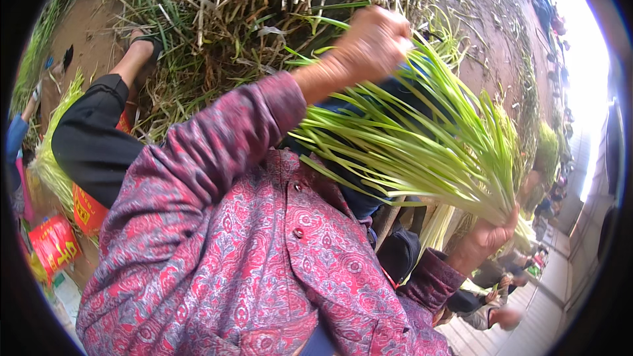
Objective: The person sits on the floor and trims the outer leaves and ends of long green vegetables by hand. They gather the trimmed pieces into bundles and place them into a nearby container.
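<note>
My right hand (pixel 487 240) is closed around the pale lower ends of a bunch of long-leaved green stalks (pixel 425 158), which look like garlic chives. The bunch fans out leftward across my lap, over dark blue cloth (pixel 346 188). At the far leaf tips, my left hand (pixel 378 42) is a blurred fist. Leaf blades (pixel 339 23) show on both sides of this fist, as if gripped in it, though its fingers are partly hidden. More pale stalks (pixel 440 225) lie below the bunch, beside my right forearm.
Loose leaves and dry stems (pixel 222 24) form a heap on the ground ahead. To my left are pale green stalks (pixel 54 168) and red printed packaging (pixel 54 247) bearing writing. Other people (pixel 499 301) are at the far right; another person's blue sleeve (pixel 17 131) shows at far left.
</note>
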A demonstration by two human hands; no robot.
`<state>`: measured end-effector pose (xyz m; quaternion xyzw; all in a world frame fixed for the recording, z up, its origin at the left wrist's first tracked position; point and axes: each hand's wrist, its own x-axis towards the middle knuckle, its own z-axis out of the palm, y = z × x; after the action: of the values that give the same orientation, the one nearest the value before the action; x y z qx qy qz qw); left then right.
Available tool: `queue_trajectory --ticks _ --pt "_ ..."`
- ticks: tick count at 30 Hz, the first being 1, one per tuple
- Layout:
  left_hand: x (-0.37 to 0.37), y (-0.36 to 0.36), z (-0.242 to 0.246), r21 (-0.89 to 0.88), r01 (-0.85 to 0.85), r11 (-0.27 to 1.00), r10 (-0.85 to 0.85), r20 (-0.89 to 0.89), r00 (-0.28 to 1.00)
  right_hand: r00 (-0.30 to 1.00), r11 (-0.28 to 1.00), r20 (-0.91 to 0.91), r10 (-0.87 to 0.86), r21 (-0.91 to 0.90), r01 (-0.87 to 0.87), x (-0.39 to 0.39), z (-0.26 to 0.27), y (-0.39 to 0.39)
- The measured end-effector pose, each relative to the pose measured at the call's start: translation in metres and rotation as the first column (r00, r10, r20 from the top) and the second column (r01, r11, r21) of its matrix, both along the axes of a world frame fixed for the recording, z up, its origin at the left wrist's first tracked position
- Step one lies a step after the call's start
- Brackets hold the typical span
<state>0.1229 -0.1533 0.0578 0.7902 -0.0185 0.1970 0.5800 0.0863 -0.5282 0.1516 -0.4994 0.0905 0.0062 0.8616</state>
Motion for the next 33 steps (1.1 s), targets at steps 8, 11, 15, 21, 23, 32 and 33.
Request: queue_trajectory --ticks 8,11,15,21,23,32,33 --pt "-0.075 0.129 -0.065 0.312 -0.230 0.922 0.282 -0.135 0.950 0.969 0.973 -0.117 -0.215 -0.113 0.202 -0.002 -0.006 -0.058" --pt "-0.103 0.129 -0.072 0.321 -0.217 0.922 0.328 -0.347 0.879 0.935 0.933 -0.112 -0.337 -0.171 0.316 0.001 -0.001 -0.070" --pt "-0.116 0.113 -0.074 0.166 -0.237 0.957 0.287 -0.447 0.847 0.925 0.921 -0.108 -0.363 -0.191 0.339 0.002 0.006 -0.075" --pt "-0.127 0.093 -0.057 -0.003 0.026 1.000 -0.025 -0.397 0.917 0.957 0.943 -0.046 -0.285 -0.192 0.271 0.001 0.009 -0.075" --pt "-0.129 0.082 -0.052 -0.011 0.200 0.980 -0.192 -0.345 0.919 0.939 0.922 -0.047 -0.341 -0.212 0.324 0.002 0.008 -0.074" --pt "-0.114 0.048 -0.067 0.194 0.415 0.889 -0.351 -0.293 0.889 0.932 0.923 -0.071 -0.356 -0.182 0.339 0.003 0.004 -0.070" --pt "-0.114 0.046 -0.068 0.212 0.417 0.884 -0.345 -0.307 0.887 0.931 0.921 -0.064 -0.358 -0.187 0.341 0.004 0.003 -0.069"
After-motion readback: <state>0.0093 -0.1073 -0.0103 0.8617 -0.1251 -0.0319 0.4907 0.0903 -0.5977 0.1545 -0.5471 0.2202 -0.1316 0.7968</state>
